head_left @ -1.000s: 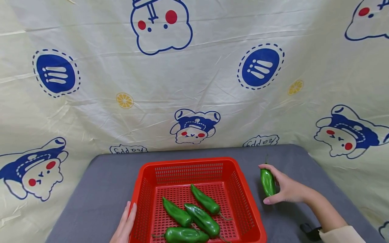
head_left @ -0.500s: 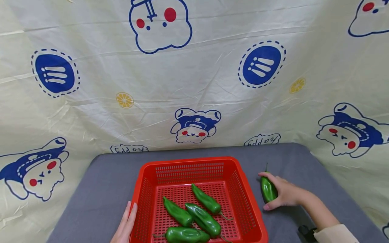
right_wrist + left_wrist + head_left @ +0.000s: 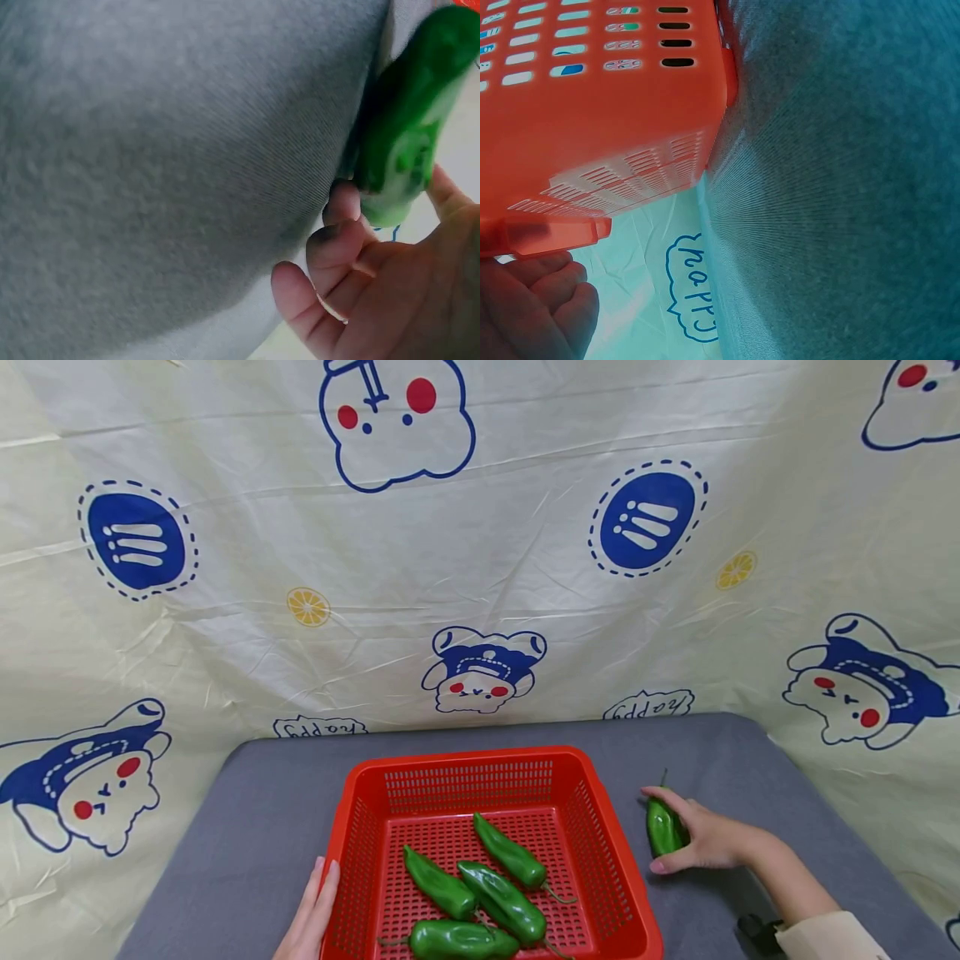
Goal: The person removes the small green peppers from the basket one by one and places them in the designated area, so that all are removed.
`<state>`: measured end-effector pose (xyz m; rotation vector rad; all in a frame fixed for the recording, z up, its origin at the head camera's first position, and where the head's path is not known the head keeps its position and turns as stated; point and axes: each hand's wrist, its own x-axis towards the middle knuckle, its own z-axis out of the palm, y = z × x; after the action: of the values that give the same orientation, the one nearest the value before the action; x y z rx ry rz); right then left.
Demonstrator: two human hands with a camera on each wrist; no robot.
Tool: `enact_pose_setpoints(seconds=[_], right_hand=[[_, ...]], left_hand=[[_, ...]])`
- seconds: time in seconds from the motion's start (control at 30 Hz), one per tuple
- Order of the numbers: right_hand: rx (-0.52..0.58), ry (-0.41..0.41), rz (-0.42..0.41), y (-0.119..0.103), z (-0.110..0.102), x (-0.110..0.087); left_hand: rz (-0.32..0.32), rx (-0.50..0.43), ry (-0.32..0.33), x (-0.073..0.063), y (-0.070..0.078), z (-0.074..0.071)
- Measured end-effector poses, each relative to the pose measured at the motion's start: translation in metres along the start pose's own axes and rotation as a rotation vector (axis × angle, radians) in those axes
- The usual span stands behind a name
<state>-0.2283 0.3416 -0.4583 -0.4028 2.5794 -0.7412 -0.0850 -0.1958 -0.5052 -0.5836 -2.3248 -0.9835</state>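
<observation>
My right hand [image 3: 708,839] is at the right of the red basket, with thumb and fingers around a green chili pepper [image 3: 664,828]. The pepper's thin stem points away, toward the back of the table. In the right wrist view this pepper [image 3: 412,127] sits low at the grey cloth; whether it touches cannot be told. My left hand [image 3: 306,917] rests with extended fingers against the left rim of the red plastic basket [image 3: 465,763]. In the left wrist view its fingers [image 3: 577,315] lie just by the basket's rim. The thumb is hidden.
Several green peppers [image 3: 504,906] lie in the basket, whose near edge is cut off by the frame. Grey cloth covers the table [image 3: 255,843]. A printed pale curtain [image 3: 525,568] hangs behind it. A small black object [image 3: 759,935] sits near my right sleeve.
My right hand has moved slightly down and toward me with the pepper, then barely moved over the last half second. The left hand stays at the basket rim.
</observation>
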Motion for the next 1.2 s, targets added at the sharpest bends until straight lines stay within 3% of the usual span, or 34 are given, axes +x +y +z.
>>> enact_pose_setpoints(seconds=[0.1, 0.23, 0.33, 0.57, 0.9, 1.2], right_hand=[[-0.035, 0.011, 0.034, -0.002, -0.003, -0.003], [-0.061, 0.025, 0.059, -0.004, -0.01, -0.006], [-0.036, 0.053, 0.02, -0.006, -0.016, -0.008], [0.065, 0.102, -0.108, -0.021, -0.034, -0.007], [0.102, 0.172, -0.277, -0.075, -0.045, 0.001], [0.092, 0.079, -0.326, -0.127, -0.035, 0.014]], left_hand=[[0.03, -0.002, 0.005, 0.001, -0.001, 0.001], [-0.008, 0.015, -0.016, 0.0, 0.0, -0.001], [-0.06, 0.028, -0.038, -0.001, 0.002, -0.003], [-0.035, -0.002, -0.03, 0.0, 0.002, -0.002], [-0.029, -0.034, -0.069, 0.001, 0.0, -0.003], [-0.013, -0.063, -0.097, 0.001, -0.002, -0.005]])
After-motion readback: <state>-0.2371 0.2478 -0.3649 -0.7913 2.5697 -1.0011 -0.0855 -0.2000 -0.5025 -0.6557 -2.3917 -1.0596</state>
